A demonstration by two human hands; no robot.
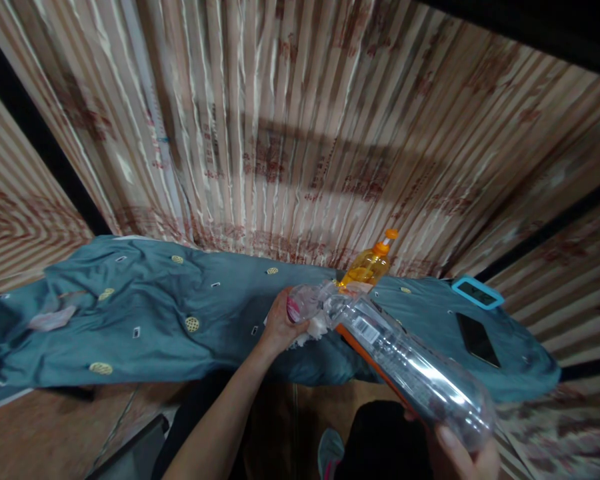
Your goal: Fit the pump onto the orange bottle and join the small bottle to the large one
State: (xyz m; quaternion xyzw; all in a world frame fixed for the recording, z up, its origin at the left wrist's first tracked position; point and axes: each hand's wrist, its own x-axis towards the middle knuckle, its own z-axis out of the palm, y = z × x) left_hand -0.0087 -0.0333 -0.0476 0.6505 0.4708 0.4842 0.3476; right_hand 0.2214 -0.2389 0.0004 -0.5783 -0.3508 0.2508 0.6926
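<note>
While clasped in the right grip (464,457) at its base, large bottle (415,367), neck toward container (306,303) clasped in left grip (278,325).

Large clear plastic bottle (420,367), barcoded, orange down one side, slanted; small clear pink-ended container (306,301) at its neck end

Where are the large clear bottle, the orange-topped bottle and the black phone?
Large clear bottle (416,363): head view, its transparent side.
Orange-topped bottle (368,266): head view, its amber body.
Black phone (477,339): head view, its dark face.
</note>
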